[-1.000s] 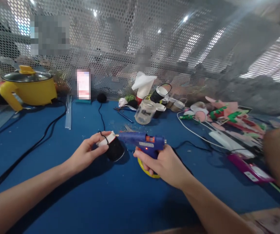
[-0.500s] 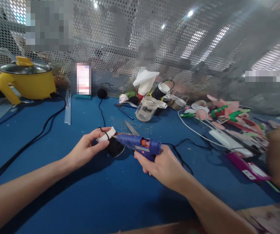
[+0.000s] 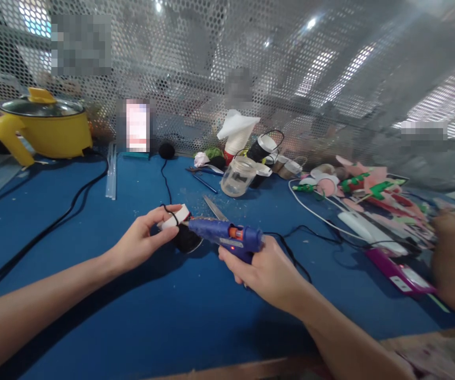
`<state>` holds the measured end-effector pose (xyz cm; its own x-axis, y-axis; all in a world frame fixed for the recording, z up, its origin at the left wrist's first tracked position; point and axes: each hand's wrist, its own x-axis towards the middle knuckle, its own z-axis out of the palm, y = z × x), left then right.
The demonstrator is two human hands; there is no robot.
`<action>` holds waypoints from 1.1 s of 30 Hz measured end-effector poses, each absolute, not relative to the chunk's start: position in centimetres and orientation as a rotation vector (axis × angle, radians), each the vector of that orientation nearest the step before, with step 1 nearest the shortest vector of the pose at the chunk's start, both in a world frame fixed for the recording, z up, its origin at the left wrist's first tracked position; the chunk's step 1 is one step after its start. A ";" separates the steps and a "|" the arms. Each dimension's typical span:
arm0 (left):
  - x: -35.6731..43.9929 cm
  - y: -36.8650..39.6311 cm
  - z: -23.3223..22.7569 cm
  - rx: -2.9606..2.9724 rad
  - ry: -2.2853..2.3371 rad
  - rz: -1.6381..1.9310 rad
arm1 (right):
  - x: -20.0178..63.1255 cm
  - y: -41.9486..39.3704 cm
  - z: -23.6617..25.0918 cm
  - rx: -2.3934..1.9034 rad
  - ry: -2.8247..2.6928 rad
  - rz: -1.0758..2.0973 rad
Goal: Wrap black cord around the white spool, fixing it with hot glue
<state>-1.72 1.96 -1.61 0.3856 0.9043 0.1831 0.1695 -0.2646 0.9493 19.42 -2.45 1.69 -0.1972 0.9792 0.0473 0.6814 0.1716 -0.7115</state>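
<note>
My left hand (image 3: 154,229) pinches a small white paper cup (image 3: 180,214) whose lower part looks wrapped in black yarn (image 3: 187,240). A strand of that yarn crosses my fingertips and runs back to a black yarn ball (image 3: 166,151). In my right hand (image 3: 264,266) is a blue hot glue gun (image 3: 219,232) with a lit red light. Its nozzle points left and is at the cup, beside my left thumb; whether it touches cannot be seen. Just behind the gun lies a pointed metal blade (image 3: 213,207), partly hidden by it.
At the back are a yellow electric pot (image 3: 53,134), clear glue sticks (image 3: 110,171), a phone (image 3: 137,126), a plastic jar (image 3: 237,179) and a black-wrapped cup (image 3: 259,149). Rightward lie pink and green craft pieces (image 3: 369,184), cables and a purple device (image 3: 399,274). Another person's hand (image 3: 454,258) is far right.
The view has shifted very slightly. My hands, the cup and the glue gun hold almost the same positions.
</note>
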 end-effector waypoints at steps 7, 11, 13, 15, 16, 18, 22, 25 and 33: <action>-1.7 1.9 -1.5 1.720 0.941 0.958 | 19.5 -2.3 1.7 -1.612 -1.855 0.941; -1.7 1.9 -1.6 1.712 0.930 0.960 | 19.5 -2.5 1.7 -1.622 -1.855 0.939; -1.7 2.0 -1.7 1.712 0.932 0.958 | 19.6 -2.5 1.7 -1.657 -1.839 0.912; -1.8 2.0 -1.8 1.717 0.934 0.954 | 19.6 -2.5 1.8 -1.668 -1.840 0.904; -1.8 2.0 -1.8 1.720 0.931 0.951 | 19.6 -2.5 1.8 -1.660 -1.846 0.911; -1.8 2.0 -1.8 1.719 0.918 0.948 | 19.5 -2.5 1.9 -1.642 -1.864 0.929; -1.9 2.0 -1.8 1.701 0.900 0.939 | 19.8 -2.2 2.1 -1.643 -1.870 0.944; -1.8 2.0 -1.8 1.684 0.897 0.940 | 20.1 -2.0 2.2 -1.578 -1.852 1.029; -2.0 2.1 -1.9 1.660 0.896 0.937 | 20.0 -2.1 2.0 -1.605 -1.851 1.018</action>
<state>-1.97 2.05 -1.90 0.4273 0.8892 0.1636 0.1236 -0.2367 0.9637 20.02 -2.08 2.02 -0.1935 0.9749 -0.1098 0.6148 0.0333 -0.7880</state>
